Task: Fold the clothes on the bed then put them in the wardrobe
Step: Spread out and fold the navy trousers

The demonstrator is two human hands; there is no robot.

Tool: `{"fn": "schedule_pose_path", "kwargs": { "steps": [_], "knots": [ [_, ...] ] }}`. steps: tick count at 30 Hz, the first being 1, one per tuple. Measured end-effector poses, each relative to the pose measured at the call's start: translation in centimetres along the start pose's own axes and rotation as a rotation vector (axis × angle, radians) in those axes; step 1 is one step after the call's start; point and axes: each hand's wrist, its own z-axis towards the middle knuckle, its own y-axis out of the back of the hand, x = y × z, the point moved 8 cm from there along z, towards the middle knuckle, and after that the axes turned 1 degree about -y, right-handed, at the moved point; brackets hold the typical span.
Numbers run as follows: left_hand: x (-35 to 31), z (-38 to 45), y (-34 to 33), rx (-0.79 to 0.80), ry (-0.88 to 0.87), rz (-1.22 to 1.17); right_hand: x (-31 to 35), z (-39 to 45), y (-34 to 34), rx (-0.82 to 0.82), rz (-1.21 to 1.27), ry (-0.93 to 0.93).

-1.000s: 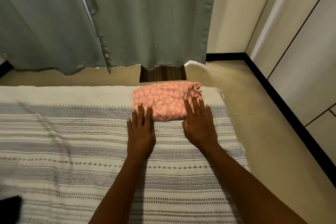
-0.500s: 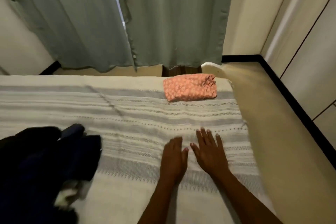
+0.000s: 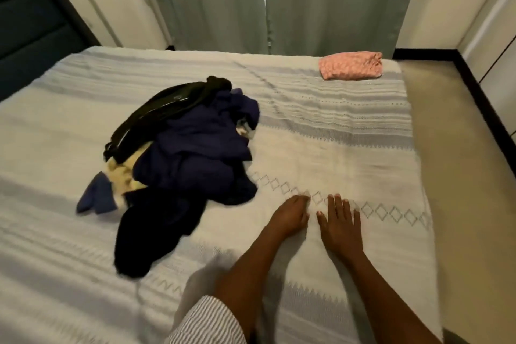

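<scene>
Hands lie flat and empty near the bed's right edge, left hand beside right hand. Folded pink cloth sits at the far right corner. Next, likely, reaching left for the unfolded dark pile.

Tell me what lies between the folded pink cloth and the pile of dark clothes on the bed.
Only bare striped bedspread separates the folded pink cloth from the pile of dark clothes, as the head view shows.
</scene>
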Motion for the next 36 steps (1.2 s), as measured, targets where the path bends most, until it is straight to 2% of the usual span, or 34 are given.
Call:
{"fn": "schedule_pose_path", "kwargs": {
  "steps": [1, 2, 4, 5, 7, 10, 12, 16, 19, 21, 23, 27, 31, 33, 36],
  "knots": [
    [0.1, 0.0, -0.6, 0.050, 0.020, -0.032, -0.5, -0.5, -0.8, 0.030, 0.020, -0.013],
    [0.9, -4.2, 0.5, 0.092, 0.068, -0.047, 1.6, -4.6, -1.0, 0.039, 0.033, -0.010],
    [1.5, -5.4, 1.8, 0.045, 0.137, -0.065, 1.9, -6.8, -1.9, 0.086, 0.060, -0.019],
    [2.8, -8.8, 3.8, -0.015, 0.171, -0.060, 4.0, -9.5, -1.6, 0.075, 0.045, -0.006],
    [3.6, -10.1, 6.8, -0.184, 0.227, -0.009, 3.8, -9.9, -1.8, 0.106, 0.066, 0.007],
    [5.6, -13.5, 12.9, -0.498, 0.309, 0.130, 6.0, -10.5, -0.1, 0.068, 0.172, 0.122],
    [8.0, -15.7, 17.3, -0.627, 0.403, 0.171, 8.7, -10.4, 0.8, 0.054, 0.242, 0.226],
    [14.2, -17.6, 23.0, -0.649, 0.582, 0.100, 13.1, -9.8, 1.5, 0.067, 0.276, 0.321],
    [16.4, -17.3, 25.7, -0.598, 0.640, -0.029, 14.9, -9.7, 1.9, 0.056, 0.292, 0.367],
    [17.3, -16.1, 27.6, -0.571, 0.663, -0.017, 16.3, -8.7, 2.5, 0.044, 0.284, 0.395],
    [17.8, -15.5, 28.7, -0.588, 0.654, 0.048, 16.8, -8.3, 2.4, 0.053, 0.294, 0.391],
    [18.3, -15.3, 29.2, -0.731, 0.583, 0.088, 16.4, -8.5, 1.0, 0.088, 0.306, 0.366],
    [16.5, -15.2, 28.5, -0.882, 0.292, -0.307, 15.1, -7.3, 1.5, 0.073, 0.387, 0.291],
    [14.5, -15.8, 27.5, -0.893, 0.194, -0.472, 15.1, -6.7, 2.0, 0.108, 0.559, 0.179],
    [9.3, -17.0, 26.0, -0.902, 0.057, -0.621, 16.9, -6.0, 3.8, 0.229, 1.013, -0.050]
  ]
}}
